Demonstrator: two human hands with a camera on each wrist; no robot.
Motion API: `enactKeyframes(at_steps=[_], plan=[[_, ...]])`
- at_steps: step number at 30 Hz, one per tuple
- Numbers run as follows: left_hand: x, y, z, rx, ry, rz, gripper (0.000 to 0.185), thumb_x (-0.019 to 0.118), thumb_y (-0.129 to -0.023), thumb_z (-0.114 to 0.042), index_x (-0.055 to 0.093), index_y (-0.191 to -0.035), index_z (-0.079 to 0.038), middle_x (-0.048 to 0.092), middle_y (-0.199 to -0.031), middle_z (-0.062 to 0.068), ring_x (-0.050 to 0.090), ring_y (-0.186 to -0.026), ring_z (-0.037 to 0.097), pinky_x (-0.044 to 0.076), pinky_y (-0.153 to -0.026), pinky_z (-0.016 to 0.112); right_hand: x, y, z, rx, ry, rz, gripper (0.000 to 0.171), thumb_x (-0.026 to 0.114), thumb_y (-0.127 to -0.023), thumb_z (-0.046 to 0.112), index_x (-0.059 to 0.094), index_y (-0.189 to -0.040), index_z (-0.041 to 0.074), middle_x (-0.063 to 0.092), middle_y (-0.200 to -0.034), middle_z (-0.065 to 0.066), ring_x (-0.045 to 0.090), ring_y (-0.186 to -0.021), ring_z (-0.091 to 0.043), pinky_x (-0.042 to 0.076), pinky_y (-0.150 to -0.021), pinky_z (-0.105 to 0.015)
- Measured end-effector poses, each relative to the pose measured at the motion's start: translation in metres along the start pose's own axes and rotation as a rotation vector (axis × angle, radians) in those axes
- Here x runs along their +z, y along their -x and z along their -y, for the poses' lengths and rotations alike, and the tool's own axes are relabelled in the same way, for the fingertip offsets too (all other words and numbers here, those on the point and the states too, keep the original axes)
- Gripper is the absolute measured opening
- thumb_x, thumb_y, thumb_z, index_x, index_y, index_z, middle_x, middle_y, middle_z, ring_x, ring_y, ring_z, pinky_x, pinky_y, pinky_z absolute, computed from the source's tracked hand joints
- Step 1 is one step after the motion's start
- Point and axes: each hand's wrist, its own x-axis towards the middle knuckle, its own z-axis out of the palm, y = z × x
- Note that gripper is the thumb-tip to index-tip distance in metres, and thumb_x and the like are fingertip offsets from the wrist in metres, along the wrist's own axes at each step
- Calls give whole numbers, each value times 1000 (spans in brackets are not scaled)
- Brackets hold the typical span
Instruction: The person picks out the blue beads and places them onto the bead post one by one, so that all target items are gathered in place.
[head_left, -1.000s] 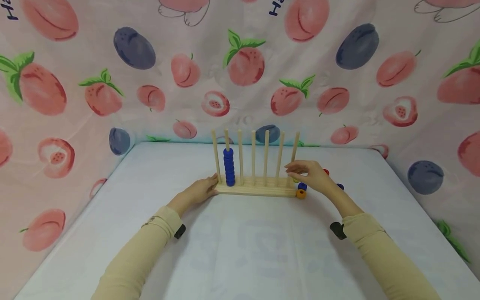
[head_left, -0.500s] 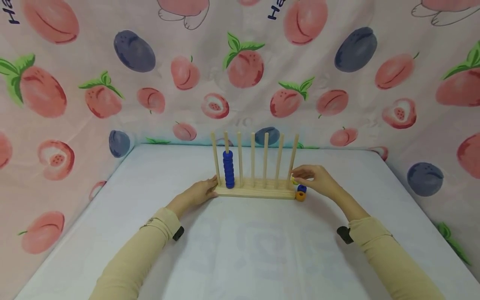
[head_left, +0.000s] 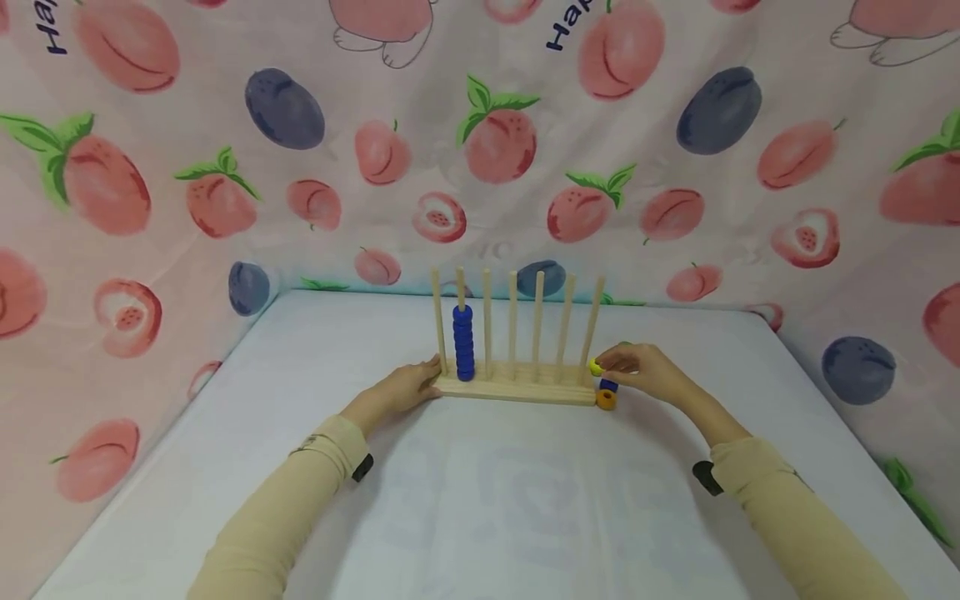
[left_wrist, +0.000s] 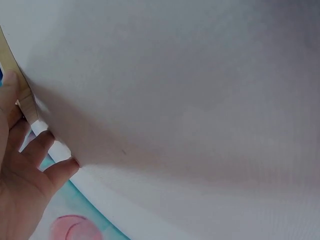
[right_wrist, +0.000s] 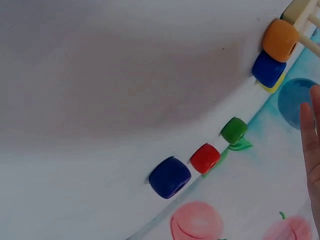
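A wooden peg abacus [head_left: 517,389] stands upright on the table, a stack of blue beads [head_left: 464,343] on its second peg from the left; the other pegs are bare. My left hand [head_left: 397,389] holds the base's left end; the left wrist view shows fingers against the wood [left_wrist: 25,95]. Off the right end, my right hand [head_left: 648,372] hovers with fingertips beside a yellow bead [head_left: 596,367], and nothing shows in its grasp. Just below lie a blue bead [head_left: 609,385] and an orange bead [head_left: 606,400], close against the base end.
In the right wrist view, a green bead [right_wrist: 234,131], a red bead [right_wrist: 205,158] and a dark blue bead [right_wrist: 170,177] lie in a loose row. My right hand mostly hides them in the head view. A fruit-print cloth [head_left: 498,146] hangs behind the white table [head_left: 517,492].
My right hand has moved right and slightly down from the rightmost peg, uncovering more of the yellow bead and covering the red and dark blue ones. My left hand stays on the abacus.
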Motion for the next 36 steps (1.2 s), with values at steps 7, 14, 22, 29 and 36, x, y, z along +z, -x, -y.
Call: enactKeyframes(at_steps=[7,14,22,29,36], plan=[[-1,-1,0,7,-6,-2,56,53,-97,-23,36,-140,8,30,-149,24,39,-132,42,33,-111,50,0,1,-9,37,12,34,31,65,-88,8,61,-114,-9,65,-110,-25,62,-100,-37,52,-89,-52],[0,-2,2,12,-5,-7,55,53,-96,-23,36,-140,7,29,-149,22,39,-132,41,33,-111,48,0,2,-14,48,45,86,32,65,-87,5,59,-115,-11,62,-114,-27,60,-103,-41,50,-90,-55],[1,-1,2,1,-2,-7,56,54,-96,-22,35,-140,8,30,-148,24,38,-132,41,32,-111,49,2,-2,-20,37,66,130,34,65,-86,3,57,-116,-13,60,-116,-30,60,-104,-44,51,-89,-53],[1,-2,0,-6,8,9,57,54,-96,-23,35,-141,7,29,-149,23,38,-133,40,32,-112,48,2,0,-22,49,37,174,32,62,-87,0,56,-115,-16,58,-116,-33,58,-105,-47,49,-90,-56],[-1,1,-2,-10,2,1,57,55,-95,-23,36,-140,7,30,-149,24,39,-132,41,33,-111,49,3,-1,-18,71,28,177,33,63,-86,-1,57,-115,-15,58,-117,-32,58,-106,-46,48,-92,-57]])
